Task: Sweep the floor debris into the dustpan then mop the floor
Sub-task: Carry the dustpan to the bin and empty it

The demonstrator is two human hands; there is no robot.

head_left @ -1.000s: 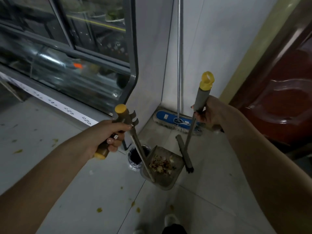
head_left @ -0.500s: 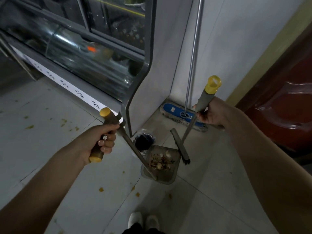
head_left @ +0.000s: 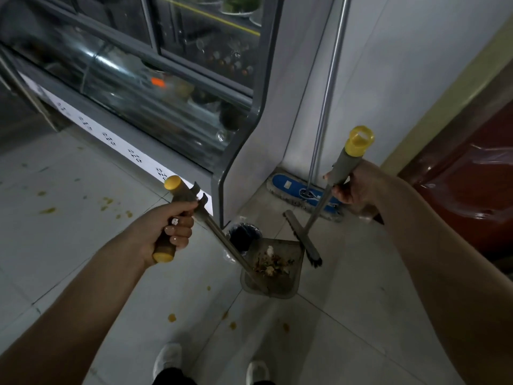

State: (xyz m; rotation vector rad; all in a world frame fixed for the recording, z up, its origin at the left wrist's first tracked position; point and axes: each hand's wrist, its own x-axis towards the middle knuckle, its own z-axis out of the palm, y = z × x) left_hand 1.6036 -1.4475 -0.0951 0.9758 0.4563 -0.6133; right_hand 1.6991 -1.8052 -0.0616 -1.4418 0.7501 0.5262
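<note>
My left hand [head_left: 169, 232] grips the grey, yellow-capped handle of a long-handled dustpan [head_left: 273, 269], whose pan holds a pile of brown and white debris. My right hand [head_left: 354, 187] grips the grey handle with a yellow ring end of a small broom [head_left: 304, 240]; its brush head hangs just right of the pan's far edge. A flat mop with a blue head [head_left: 301, 194] and a metal pole leans in the wall corner behind them. Yellow-orange food bits [head_left: 172, 318] dot the white floor tiles.
A glass display cooler [head_left: 155, 79] runs along the left, its corner beside a small bin with a black liner [head_left: 243, 236]. A dark red door [head_left: 469, 176] is at the right. My white shoes [head_left: 168, 359] show at the bottom.
The view has shifted back and to the left, showing more floor and my shoes. The dustpan and broom stay in my hands, with the brush still beside the pan.
</note>
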